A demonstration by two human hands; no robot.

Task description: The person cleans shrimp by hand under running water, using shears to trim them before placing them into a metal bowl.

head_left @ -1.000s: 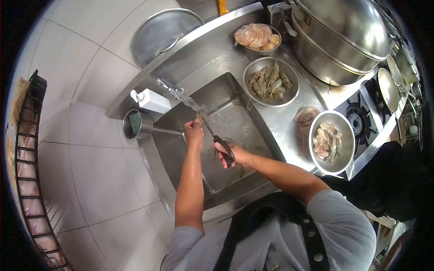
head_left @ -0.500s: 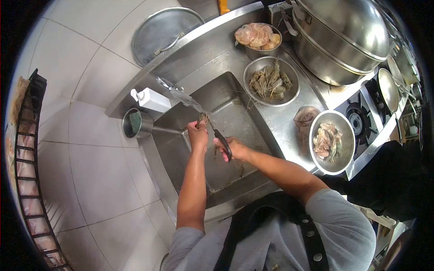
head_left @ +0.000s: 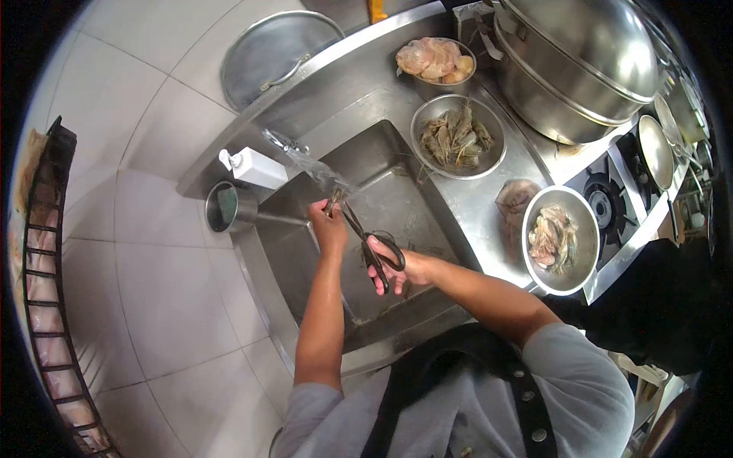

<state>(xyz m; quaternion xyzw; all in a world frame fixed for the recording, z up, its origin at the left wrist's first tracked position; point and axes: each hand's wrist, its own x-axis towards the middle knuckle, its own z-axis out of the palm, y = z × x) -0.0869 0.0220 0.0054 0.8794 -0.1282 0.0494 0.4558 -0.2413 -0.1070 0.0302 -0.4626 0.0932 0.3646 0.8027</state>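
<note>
While the left grip clasps a shrimp and the right grip spread-open scissors, a bowl of heaped shrimp and a colander of seafood stand rightward.

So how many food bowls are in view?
3: an upper bowl of pinkish food, the shrimp bowl below it, and a third bowl beside the burner. The big pot may hide others.

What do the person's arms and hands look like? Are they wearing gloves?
No gloves: the left hand and right hand are bare. The arms are bare too, up to short grey sleeves. A black strap with round, shiny snaps crosses the top.
</note>
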